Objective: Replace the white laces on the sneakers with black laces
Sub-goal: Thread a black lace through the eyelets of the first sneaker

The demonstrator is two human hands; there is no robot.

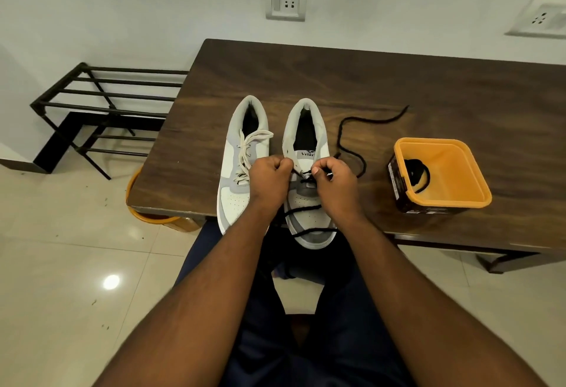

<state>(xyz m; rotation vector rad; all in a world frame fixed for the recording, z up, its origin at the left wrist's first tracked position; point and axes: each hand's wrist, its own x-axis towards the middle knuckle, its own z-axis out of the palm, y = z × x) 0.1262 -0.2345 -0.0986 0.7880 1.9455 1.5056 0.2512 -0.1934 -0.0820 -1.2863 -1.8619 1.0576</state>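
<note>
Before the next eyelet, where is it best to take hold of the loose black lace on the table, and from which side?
Probably at the free run of the black lace just right of the right sneaker, coming from above with the right hand. There it lies flat on the bare table, apart from the yellow tub, so a pinch from above meets nothing else.

Two sneakers, one tub.

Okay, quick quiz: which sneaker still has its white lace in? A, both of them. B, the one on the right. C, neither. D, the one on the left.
D: the left sneaker still carries the white lace, while the right sneaker is being threaded with the black lace.
</note>
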